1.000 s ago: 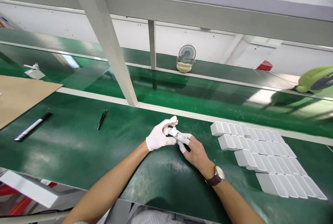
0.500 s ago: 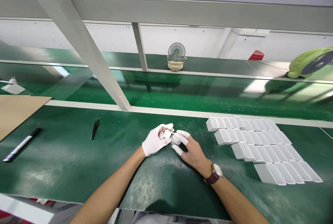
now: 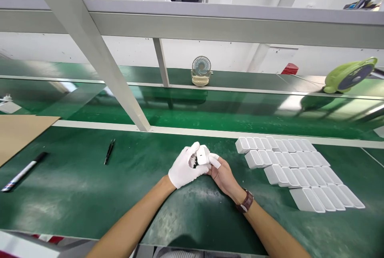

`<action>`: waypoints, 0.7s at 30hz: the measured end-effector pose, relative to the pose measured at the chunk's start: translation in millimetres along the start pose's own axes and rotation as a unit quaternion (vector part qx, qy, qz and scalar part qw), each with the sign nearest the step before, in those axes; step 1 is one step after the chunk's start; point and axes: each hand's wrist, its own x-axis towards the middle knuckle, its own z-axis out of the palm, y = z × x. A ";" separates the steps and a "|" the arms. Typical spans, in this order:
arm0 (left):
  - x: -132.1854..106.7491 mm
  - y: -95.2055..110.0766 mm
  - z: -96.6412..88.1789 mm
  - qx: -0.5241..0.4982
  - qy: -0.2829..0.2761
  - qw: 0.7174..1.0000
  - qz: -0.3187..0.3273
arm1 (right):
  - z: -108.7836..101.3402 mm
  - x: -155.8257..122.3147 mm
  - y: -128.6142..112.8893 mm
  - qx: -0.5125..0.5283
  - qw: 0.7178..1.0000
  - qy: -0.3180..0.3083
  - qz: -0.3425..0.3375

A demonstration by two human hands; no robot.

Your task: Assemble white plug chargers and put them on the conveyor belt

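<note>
A small white plastic housing (image 3: 203, 155) with a dark slot in its face is held between my two hands over the green bench. My left hand (image 3: 184, 166), in a white glove, curls its fingers around the left side; something small and white shows inside its grip, too hidden to name. From the right, my right hand (image 3: 222, 176), with white finger cots on its fingertips, pinches the housing's edge. To the right, rows of white open plastic housings (image 3: 277, 174) lie side by side on the bench.
Left of my hands lie black tweezers (image 3: 109, 152), a white marker with a black cap (image 3: 24, 172) and a brown board (image 3: 24, 134). A slanted metal post (image 3: 99, 56) meets the bench's back rail. Beyond it stand a small fan (image 3: 201, 71) and a green fan (image 3: 349, 76).
The white housing has been turned, so its closed face with the slot shows instead of its open inside. My right hand has rolled over, palm more upward. The view has tilted up slightly.
</note>
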 end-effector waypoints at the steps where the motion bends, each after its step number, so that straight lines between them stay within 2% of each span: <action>1: -1.2 3.2 0.0 0.026 0.002 1.000 -0.001 | 1.8 -1.1 0.6 0.011 1.000 -0.006 0.010; 7: -5.0 11.6 -4.8 0.077 -0.005 0.997 0.024 | 6.6 -3.0 6.0 0.079 0.995 -0.035 0.039; 13: -7.9 4.7 -2.5 0.113 -0.015 0.990 0.081 | 9.1 -3.8 2.7 0.109 0.990 0.005 0.084; 21: -8.4 1.8 -2.5 0.122 -0.030 0.988 0.087 | 10.4 -3.3 2.1 0.115 0.988 0.010 0.099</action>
